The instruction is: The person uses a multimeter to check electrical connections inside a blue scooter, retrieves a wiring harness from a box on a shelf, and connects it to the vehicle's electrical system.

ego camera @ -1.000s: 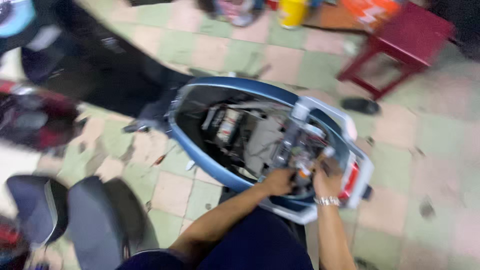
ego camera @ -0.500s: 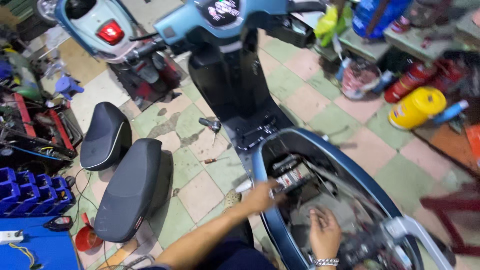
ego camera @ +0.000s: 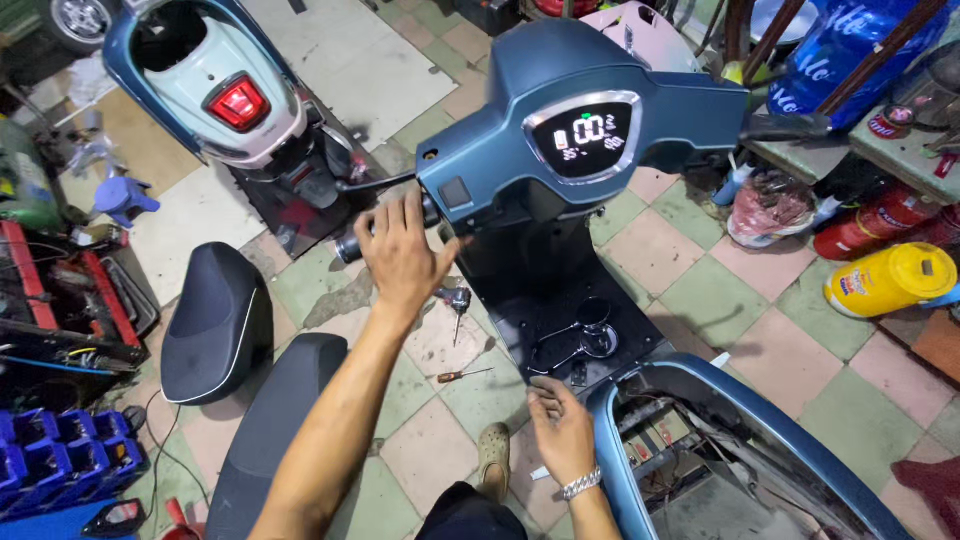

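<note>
Handlebar grip (ego camera: 352, 246): left hand (ego camera: 402, 255) reaching, fingers open.

The floor (ego camera: 700, 290) is laid in square tiles of pale green and pinkish beige, worn and stained in places. Two dark detached seats (ego camera: 215, 320) lie on it at the left, near blue plastic crates (ego camera: 60, 465) in the corner. A second scooter (ego camera: 215, 90) with a red tail light stands at the upper left. At the right a yellow canister (ego camera: 890, 280) lies beside red containers (ego camera: 850, 235), under a cluttered bench (ego camera: 900, 145). The light is even.
</note>
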